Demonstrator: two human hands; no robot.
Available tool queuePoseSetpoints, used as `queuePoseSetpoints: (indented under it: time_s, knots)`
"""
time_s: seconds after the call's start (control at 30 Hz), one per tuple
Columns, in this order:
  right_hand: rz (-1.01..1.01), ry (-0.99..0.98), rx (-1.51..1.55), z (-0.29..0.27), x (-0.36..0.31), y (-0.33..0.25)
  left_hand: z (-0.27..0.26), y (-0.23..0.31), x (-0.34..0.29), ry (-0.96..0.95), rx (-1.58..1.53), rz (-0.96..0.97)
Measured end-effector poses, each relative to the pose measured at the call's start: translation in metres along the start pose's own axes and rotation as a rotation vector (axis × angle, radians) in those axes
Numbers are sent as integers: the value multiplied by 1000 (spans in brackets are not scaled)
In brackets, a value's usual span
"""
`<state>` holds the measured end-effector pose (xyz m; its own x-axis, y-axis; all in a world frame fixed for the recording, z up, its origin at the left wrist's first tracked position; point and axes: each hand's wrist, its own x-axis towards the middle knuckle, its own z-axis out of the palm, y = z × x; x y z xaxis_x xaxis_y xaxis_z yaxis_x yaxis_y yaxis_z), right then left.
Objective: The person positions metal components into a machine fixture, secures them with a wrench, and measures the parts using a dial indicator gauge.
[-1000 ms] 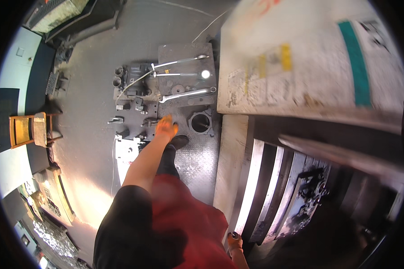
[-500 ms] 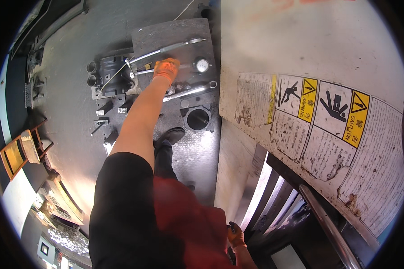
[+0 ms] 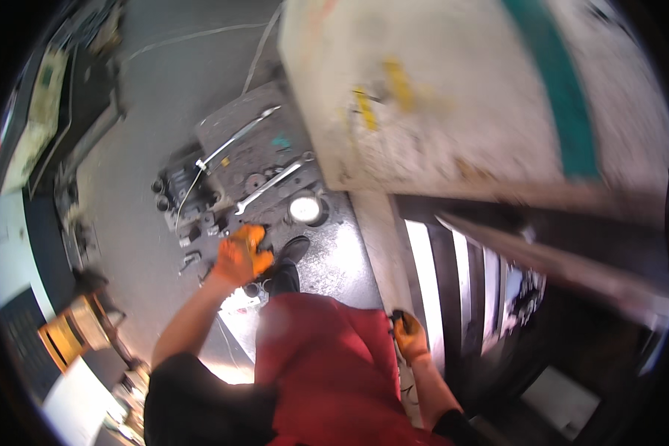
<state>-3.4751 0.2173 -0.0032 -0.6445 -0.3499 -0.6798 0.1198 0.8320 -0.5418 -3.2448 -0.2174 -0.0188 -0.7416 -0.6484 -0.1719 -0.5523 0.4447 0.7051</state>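
My left hand (image 3: 244, 256), in an orange glove, is closed below the grey plate. A dial gauge with a round white face (image 3: 305, 209) shows up and right of it. Its rod is blurred, but it seems to run back into my fingers. On the plate lie a long ratchet-type wrench (image 3: 239, 137) and a combination wrench (image 3: 271, 187). My right hand (image 3: 410, 338), also gloved in orange, hangs low beside my red apron with its fingers curled. Something dark shows at its fingertips; I cannot make out whether it is an object.
A white machine cabinet (image 3: 453, 141) with a green stripe fills the upper right. Dark metal castings (image 3: 189, 189) and small blocks sit left of the grey plate (image 3: 256, 119). My shoe (image 3: 295, 249) is near the gauge. A yellow-brown wooden chair (image 3: 70, 334) stands far left.
The dial gauge has left the plate and come nearer to me with my left hand. My view has swung, and more of my right arm shows.
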Motion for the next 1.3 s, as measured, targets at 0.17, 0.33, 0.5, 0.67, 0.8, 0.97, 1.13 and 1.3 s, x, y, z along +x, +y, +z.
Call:
queuePoseSetpoints:
  time_s: [0.17, 0.33, 0.5, 0.67, 0.8, 0.97, 1.13, 1.3]
  knots:
    - [-489, -379, 64, -29, -74, -160, 37, 179, -63, 61, -71, 319]
    - [-811, 333, 167, -86, -148, -89, 120, 350, -111, 78, 53, 851]
    - [-765, 855, 299, -174, -214, 17, 173, 480, -150, -259, -211, 1173]
    - [-583, 773, 1110, -294, -253, 115, 245, 563, -71, -493, -183, 882]
    - [-618, 1065, 647, -390, -234, 118, 351, 586, 98, -119, 161, 1132]
    - [-551, 1156, 538, -455, -136, 129, 450, 661, 193, 50, 421, 1081]
    - [-524, 1217, 325, -488, -28, 155, 523, 635, 260, 95, 297, 965]
    - [-437, 1273, -5, -505, 11, 188, 514, 664, 223, -40, 668, 965]
